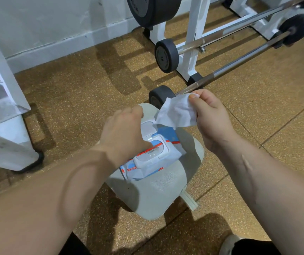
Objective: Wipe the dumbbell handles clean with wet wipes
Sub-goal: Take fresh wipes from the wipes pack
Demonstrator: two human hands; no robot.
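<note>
"10" on small black weight plate [163, 56]; wipes pack [147, 160] print illegible.

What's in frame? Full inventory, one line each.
wet wipe: 1, white, above the pack's opening
wipes pack: 1, blue and white with red, lid open, on the mat
mat: 1, grey, on the floor
weighted bars: 2, steel with black end weights, one on the floor beyond the mat, one on the rack
large plates: black, count unclear, top centre
rack: 1, white, behind the mat
frame: 1, white, left edge
floor: tan, speckled
shoe: 1, pale, bottom right
left hand: rests on the pack, fingers mostly hidden
right hand: pinches the wipe
</note>
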